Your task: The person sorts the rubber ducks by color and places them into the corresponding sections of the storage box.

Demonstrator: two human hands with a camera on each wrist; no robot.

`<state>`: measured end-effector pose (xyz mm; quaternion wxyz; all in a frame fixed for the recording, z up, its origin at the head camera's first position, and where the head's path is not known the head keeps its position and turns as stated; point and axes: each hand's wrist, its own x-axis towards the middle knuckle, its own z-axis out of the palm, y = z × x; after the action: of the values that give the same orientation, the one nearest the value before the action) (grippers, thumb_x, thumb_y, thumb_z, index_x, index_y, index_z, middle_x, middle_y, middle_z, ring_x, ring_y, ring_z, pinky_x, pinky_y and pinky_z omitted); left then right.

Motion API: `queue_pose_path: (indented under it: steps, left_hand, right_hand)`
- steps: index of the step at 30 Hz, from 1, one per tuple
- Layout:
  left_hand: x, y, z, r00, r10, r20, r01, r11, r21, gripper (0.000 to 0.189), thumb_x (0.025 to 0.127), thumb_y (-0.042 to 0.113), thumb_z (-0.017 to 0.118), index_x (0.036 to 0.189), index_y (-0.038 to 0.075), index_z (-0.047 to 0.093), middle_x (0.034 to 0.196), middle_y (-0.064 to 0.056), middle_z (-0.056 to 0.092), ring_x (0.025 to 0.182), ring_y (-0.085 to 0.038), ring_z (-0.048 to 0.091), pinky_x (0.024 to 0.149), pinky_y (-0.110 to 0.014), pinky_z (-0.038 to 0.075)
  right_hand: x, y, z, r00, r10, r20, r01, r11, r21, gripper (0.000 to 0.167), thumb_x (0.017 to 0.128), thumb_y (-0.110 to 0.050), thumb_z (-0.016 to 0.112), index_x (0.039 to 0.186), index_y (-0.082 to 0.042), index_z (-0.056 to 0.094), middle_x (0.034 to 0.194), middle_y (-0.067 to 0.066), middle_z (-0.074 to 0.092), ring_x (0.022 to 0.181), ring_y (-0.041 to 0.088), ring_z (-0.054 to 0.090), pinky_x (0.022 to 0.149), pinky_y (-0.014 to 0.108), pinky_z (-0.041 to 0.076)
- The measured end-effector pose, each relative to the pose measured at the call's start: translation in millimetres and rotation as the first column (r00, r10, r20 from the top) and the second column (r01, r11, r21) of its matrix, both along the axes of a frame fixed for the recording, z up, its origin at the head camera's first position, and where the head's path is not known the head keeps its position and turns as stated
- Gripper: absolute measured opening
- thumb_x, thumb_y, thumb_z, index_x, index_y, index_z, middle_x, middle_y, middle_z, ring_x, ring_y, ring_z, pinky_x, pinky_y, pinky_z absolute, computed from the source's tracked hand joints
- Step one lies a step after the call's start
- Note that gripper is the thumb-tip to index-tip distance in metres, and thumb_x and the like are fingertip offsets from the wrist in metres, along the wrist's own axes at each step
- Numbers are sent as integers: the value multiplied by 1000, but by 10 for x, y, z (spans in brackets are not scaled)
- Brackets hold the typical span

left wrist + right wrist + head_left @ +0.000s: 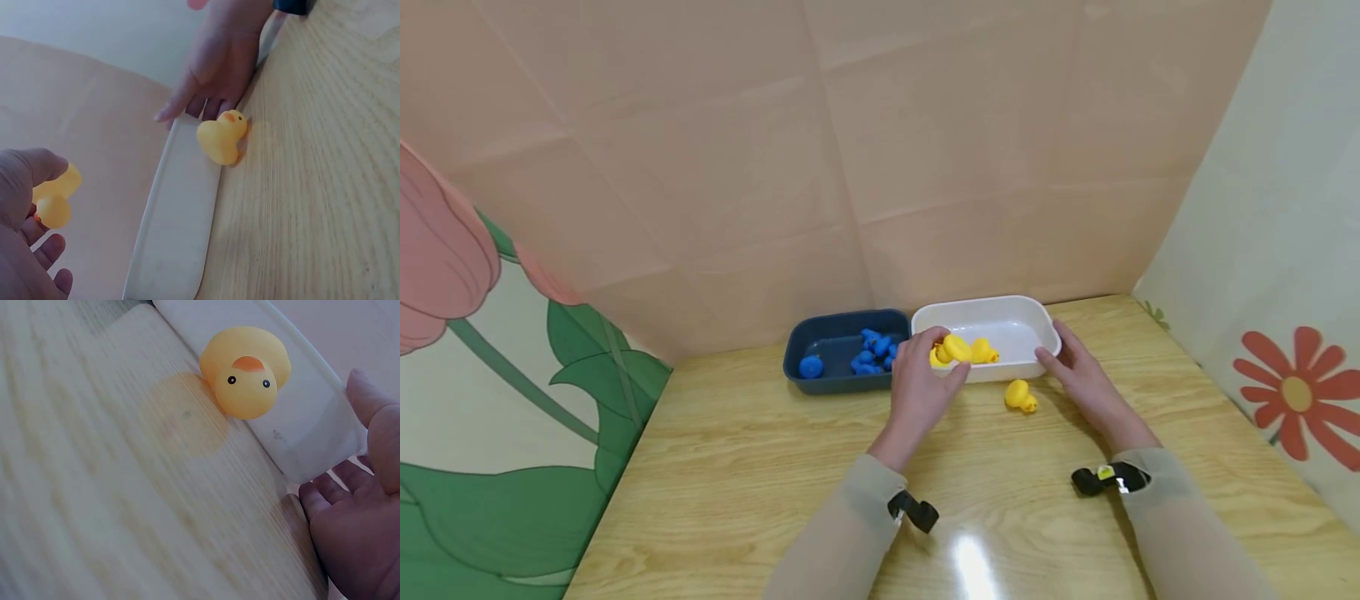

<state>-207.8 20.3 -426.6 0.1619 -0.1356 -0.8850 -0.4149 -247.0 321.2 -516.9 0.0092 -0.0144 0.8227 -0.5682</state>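
My left hand [917, 385] pinches a yellow rubber duck [957, 348] between thumb and fingers, over the left part of a white tray [1018, 333]. More yellow ducks [982, 350] lie in that tray below it, partly hidden by the hand. At the tray's right end, my right hand [1081, 371] holds the rim, its thumb at the top edge and the fingers around the outside. Another rubber duck [247, 372] rests on the table against the near side of the tray in both wrist views, its orange beak and black eyes showing.
A dark blue tray [835, 385] adjoins the white one on the left. Several blue toys [865, 363] and a round blue piece [811, 367] lie inside it. Behind both trays rises a pinkish paper sheet [760, 200], and the wooden table [737, 467] stretches toward me.
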Motion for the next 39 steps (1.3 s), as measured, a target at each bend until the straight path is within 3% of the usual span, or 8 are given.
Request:
queue_pose_path:
  steps: [5, 15, 33, 39]
  left_hand:
    - [-85, 44, 33, 999, 17, 30, -16, 1000, -23, 48, 96, 31, 90, 138, 19, 69, 137, 3, 71, 128, -24, 56, 110, -44, 45]
    - [-286, 139, 40, 999, 46, 8, -45, 996, -82, 49, 96, 37, 91, 137, 20, 71, 129, 4, 71, 119, -21, 58, 106, -43, 45]
    - [-575, 197, -123, 996, 85, 5, -84, 989, -122, 50, 95, 38, 91, 140, 24, 73, 130, 3, 72, 121, -25, 60, 106, -46, 44]
    - [-625, 193, -201, 996, 92, 5, -91, 986, -139, 51, 94, 37, 92, 142, 29, 73, 132, 0, 71, 123, -27, 61, 104, -47, 45]
  right_hand:
    - [3, 3, 7, 1000, -8, 13, 8, 1000, 13, 103, 107, -71, 55, 178, -30, -7, 185, 8, -2, 168, 42, 8, 130, 66, 18]
    - [-11, -3, -6, 1000, -3, -5, 3, 1000, -5, 102, 108, -68, 56, 178, -28, -7, 184, 9, -1, 168, 42, 8, 130, 65, 18]
    - [35, -27, 13, 1000, -3, -12, 3, 1000, -7, 104, 107, -69, 57, 178, -27, -6, 184, 11, 0, 167, 44, 10, 130, 65, 18]
    - [38, -26, 11, 1000, -5, -9, 5, 1000, 1, 105, 106, -70, 57, 178, -26, -6, 184, 11, -1, 168, 44, 10, 130, 66, 17]
